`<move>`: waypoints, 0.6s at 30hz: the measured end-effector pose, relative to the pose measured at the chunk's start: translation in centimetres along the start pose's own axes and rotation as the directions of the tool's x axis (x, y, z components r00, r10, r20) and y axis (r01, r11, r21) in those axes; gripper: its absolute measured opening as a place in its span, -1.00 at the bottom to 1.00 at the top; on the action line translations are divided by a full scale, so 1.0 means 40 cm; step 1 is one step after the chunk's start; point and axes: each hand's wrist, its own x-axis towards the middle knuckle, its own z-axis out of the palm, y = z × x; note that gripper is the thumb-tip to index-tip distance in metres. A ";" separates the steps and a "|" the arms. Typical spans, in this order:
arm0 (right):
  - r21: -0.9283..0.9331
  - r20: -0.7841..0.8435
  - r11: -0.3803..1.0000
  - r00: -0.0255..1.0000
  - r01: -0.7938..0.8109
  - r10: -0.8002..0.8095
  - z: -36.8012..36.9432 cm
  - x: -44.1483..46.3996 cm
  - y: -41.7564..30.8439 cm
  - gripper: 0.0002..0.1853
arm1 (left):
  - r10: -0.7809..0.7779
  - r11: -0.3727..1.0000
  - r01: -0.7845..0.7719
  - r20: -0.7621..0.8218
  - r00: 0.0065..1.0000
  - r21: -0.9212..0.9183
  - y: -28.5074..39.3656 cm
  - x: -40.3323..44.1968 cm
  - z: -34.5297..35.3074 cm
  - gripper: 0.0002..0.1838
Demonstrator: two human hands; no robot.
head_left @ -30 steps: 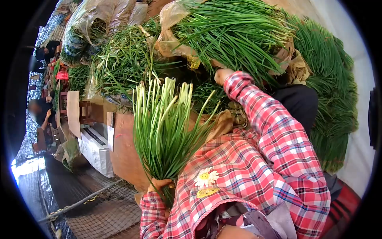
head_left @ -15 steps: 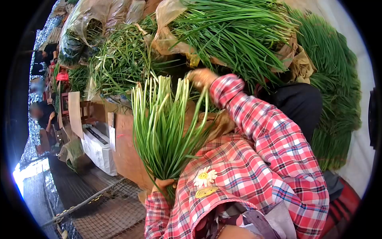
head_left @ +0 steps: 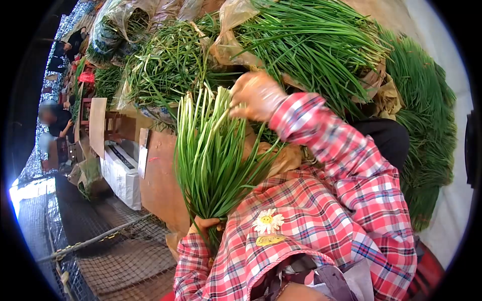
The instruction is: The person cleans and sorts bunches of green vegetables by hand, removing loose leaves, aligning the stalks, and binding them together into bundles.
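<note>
Fanning out from a left hand (head_left: 203,224), a bunch of slim green stalks with pale ends (head_left: 216,165) spreads beside a red plaid cotton-look shirt (head_left: 311,213).

The hand grips the bunch's gathered leafy end, probably the surest hold on something light, limber and easily bruised; the blurred right hand (head_left: 257,95) curls at the stiffer-looking pale ends, whether pinching any unclear.
</note>
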 end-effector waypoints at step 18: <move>0.251 0.007 0.927 0.958 -0.279 0.286 0.141 0.021 -0.067 -0.52 | 0.003 1.000 -0.003 0.031 1.000 -0.021 -0.024 -0.008 0.004 -0.41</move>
